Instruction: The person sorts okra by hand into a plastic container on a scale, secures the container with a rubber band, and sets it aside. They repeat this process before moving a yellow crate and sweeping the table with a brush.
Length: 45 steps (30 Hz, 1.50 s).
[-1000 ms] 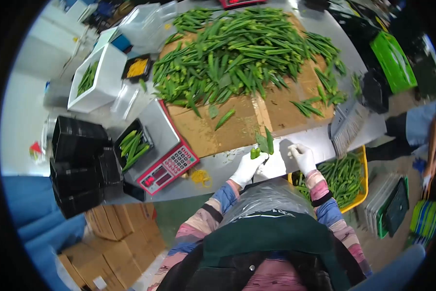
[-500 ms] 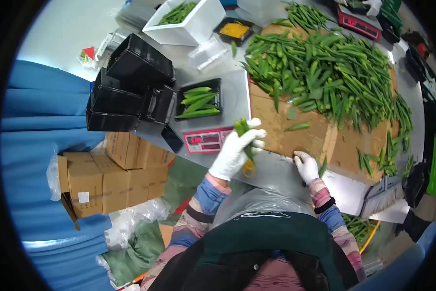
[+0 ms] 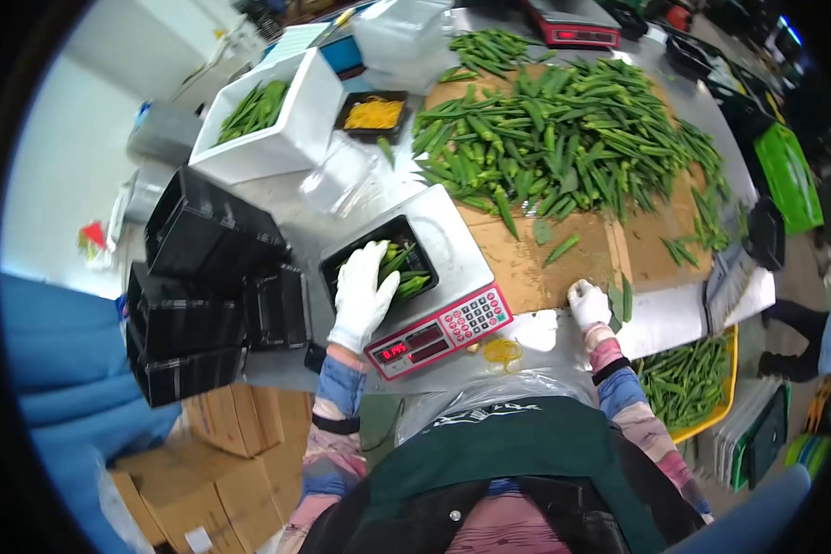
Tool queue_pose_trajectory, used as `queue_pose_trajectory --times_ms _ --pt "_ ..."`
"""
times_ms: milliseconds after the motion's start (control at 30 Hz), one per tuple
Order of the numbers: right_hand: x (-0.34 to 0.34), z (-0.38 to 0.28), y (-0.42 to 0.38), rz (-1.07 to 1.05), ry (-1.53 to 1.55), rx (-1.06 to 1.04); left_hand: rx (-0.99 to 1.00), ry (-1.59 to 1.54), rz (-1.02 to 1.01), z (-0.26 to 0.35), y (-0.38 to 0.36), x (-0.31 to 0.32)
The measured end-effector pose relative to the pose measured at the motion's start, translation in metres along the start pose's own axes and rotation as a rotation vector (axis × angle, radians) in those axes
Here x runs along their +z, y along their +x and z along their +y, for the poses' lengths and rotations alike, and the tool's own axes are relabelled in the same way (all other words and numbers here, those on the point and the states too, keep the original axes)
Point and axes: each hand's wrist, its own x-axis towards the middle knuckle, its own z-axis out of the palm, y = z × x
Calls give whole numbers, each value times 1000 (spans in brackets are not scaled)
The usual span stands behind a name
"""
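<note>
My left hand (image 3: 362, 294), in a white glove, reaches into a black tray (image 3: 424, 234) with its fingers curled over okra pods (image 3: 406, 270). The tray sits on the steel plate of a weighing scale (image 3: 441, 331) with a red-framed panel; its lit display seems to read 0.145. Also gloved, my right hand (image 3: 589, 304) rests at the near edge of a cardboard sheet (image 3: 586, 258), fingers curled in; whatever they may hold is hidden. Single okra pods lie close to it. A big okra pile (image 3: 563, 138) covers the far part of the cardboard.
Black trays (image 3: 207, 277) are stacked at the left. Behind stand a white foam box (image 3: 295, 129) with okra and a black tray of yellow rubber bands (image 3: 376, 113). More bands (image 3: 503, 353) lie near the table edge. A yellow crate (image 3: 725, 397) of okra is lower right.
My left hand has moved left with okra pods from in front of the scale into the black tray. My right hand stays at the cardboard edge. The view has shifted.
</note>
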Motion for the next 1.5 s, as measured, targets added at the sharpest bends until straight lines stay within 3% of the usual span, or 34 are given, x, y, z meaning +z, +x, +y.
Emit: queue_pose_trajectory --times_ms 67,133,300,500,533,633,733,800,900,933,1000,1267,1367,1500 --pt "7 5 5 -11 0 23 -13 -75 55 8 -5 -3" --pt "12 23 27 -219 253 -11 -91 -136 152 21 -9 -9" --pt "-29 -20 73 -28 515 -134 -191 -172 347 55 -18 -16" --pt "-67 -103 162 173 941 -271 -179 -206 380 104 -3 -5" --pt "-58 -109 188 291 799 -307 -172 -206 369 112 1 0" --pt "-52 -128 242 395 396 -129 -116 -251 304 130 13 18" --pt "-47 -131 273 108 195 -30 -101 -255 194 147 25 23" --pt "-68 -135 268 -96 641 74 -102 -279 149 152 33 28" --pt "-73 -104 263 -184 1256 -4 -96 -355 143 150 44 36" --pt "-89 -97 247 -196 1326 -2 -90 -372 136 149 47 38" --pt "-98 -78 224 -405 1767 -74 -81 -411 118 148 53 40" --pt "-125 -85 103 -666 1807 -321 -498 -1472 -324 181 80 43" --pt "-120 -95 73 -743 1586 -400 -605 -1555 -356 183 79 51" --pt "-126 -108 41 -687 1398 -458 -517 -1547 -158 177 62 51"
